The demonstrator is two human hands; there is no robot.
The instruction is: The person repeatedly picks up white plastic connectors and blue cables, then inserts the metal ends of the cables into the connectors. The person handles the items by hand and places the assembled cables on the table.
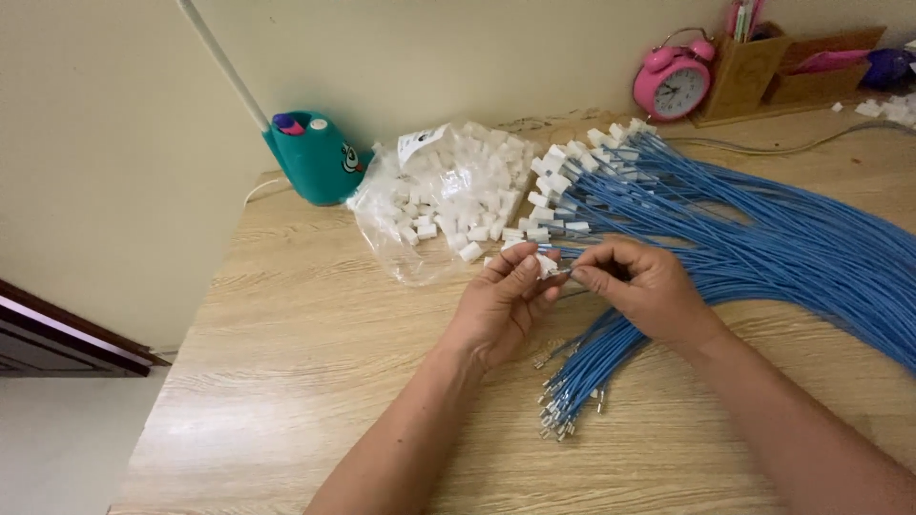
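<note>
My left hand pinches a small white plastic connector housing between thumb and fingers. My right hand grips a blue wire by its metal terminal end, right against the housing. Under both hands lies a bundle of blue wires with bare metal terminals. A larger fan of blue wires with white housings fitted spreads behind my hands to the right.
A clear plastic bag of white housings lies on the wooden table. A teal lamp base stands at the wall. A pink alarm clock and a wooden desk organizer sit at the back right.
</note>
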